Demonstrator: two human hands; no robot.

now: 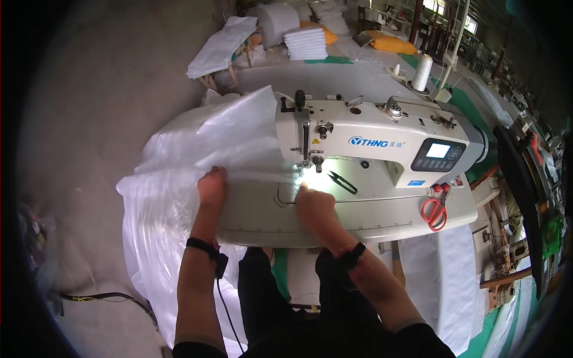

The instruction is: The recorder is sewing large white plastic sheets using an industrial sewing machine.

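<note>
A white industrial sewing machine (340, 131) stands in front of me, its lamp glaring over the needle area. Thin, translucent white plastic sheeting (161, 209) drapes over the left of the machine bed, and its edge runs up to the presser foot (303, 167). On that edge, left of the needle, my left hand (212, 186) is closed. My right hand (316, 209) is just in front of the needle with fingers drawn together; the glare hides what they pinch. Black thread snips (343, 183) lie on the bed right of the needle.
Red-handled scissors (434, 213) rest at the bed's right end, below the control panel (440, 154). Behind the machine stand a thread cone (422, 73), a stack of folded white sheets (305, 45) and an orange sack (391, 43). A black cable (113, 295) crosses the floor at left.
</note>
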